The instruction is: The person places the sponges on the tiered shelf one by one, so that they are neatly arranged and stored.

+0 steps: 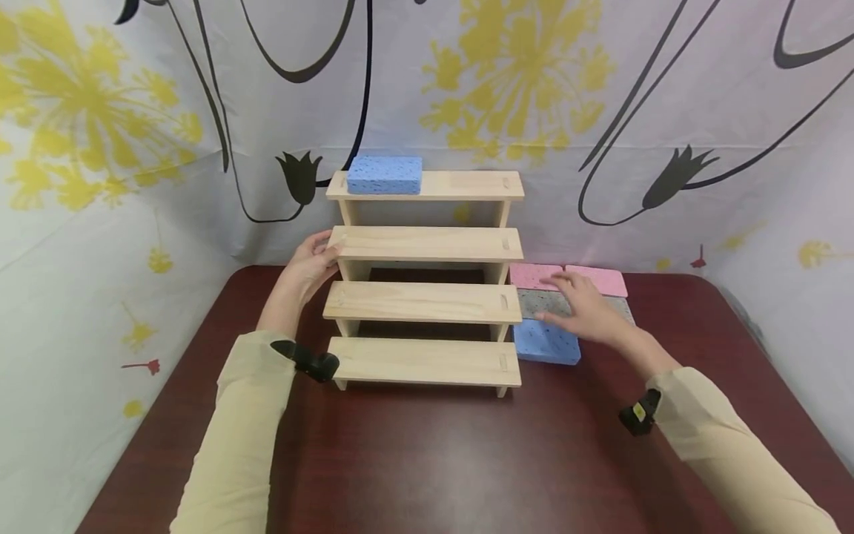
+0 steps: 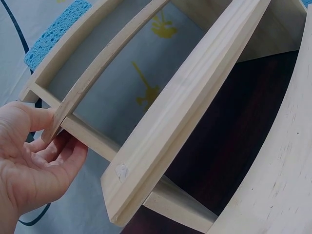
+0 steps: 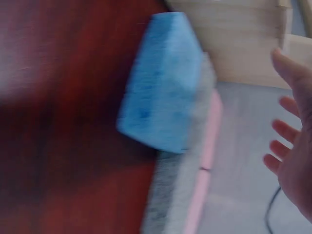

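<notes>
A pale wooden four-step shelf (image 1: 420,300) stands on the dark red table. My left hand (image 2: 34,156) grips the left end of its second step from the top, thumb above and fingers below. On the top step, toward the left, lies a blue sponge (image 1: 384,175). My right hand (image 1: 587,308) hovers over the sponges right of the shelf, fingers spread and holding nothing. Beneath and around it lie a blue sponge (image 1: 545,343) in front, grey sponge material (image 1: 542,302) in the middle, and two pink sponges (image 1: 534,276) at the back. The right wrist view is blurred.
The dark red table (image 1: 434,460) has rounded back corners. A white cloth (image 1: 667,111) with yellow and black flower prints hangs close behind the shelf and along both sides.
</notes>
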Demonstrator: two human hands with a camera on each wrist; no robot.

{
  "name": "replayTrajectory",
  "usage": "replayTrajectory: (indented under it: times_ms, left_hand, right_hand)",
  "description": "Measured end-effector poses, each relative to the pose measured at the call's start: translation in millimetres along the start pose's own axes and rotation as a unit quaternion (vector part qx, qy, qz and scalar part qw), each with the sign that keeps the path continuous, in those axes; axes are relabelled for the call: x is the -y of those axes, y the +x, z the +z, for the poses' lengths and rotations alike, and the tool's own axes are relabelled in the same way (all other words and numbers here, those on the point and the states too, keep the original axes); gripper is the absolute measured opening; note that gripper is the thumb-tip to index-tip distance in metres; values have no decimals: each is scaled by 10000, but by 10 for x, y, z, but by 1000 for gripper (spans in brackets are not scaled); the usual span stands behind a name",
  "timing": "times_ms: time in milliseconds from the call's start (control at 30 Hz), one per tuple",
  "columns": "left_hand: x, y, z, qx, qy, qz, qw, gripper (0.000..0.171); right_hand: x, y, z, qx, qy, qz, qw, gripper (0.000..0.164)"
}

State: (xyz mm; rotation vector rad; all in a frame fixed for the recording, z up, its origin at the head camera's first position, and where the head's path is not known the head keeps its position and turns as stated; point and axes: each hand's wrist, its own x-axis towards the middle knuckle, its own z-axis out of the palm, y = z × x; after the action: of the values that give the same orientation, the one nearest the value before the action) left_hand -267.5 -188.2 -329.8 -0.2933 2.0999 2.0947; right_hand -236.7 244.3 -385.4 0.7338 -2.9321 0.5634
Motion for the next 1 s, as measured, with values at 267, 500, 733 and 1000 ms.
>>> replayTrajectory:
  times_ms: [267,500,733,1000]
  left_hand:
    - [-30,-18,-4,-16,33,-31,10000,57]
    - [-11,-9,12,-19,23,-13,10000,57]
    - [17,3,13,15,1,42,10000,57]
    - [14,17,0,11,1,99,10000,56]
  right_hand:
    - [-99,-260,371,584,-178,-183,9980,69]
    - [-124,-330,444,606,-491,-86,9969,78]
    - [-128,-348,457,739,-266,270,9965,75]
    - [-178,-371,474,984,1,430,9942,85]
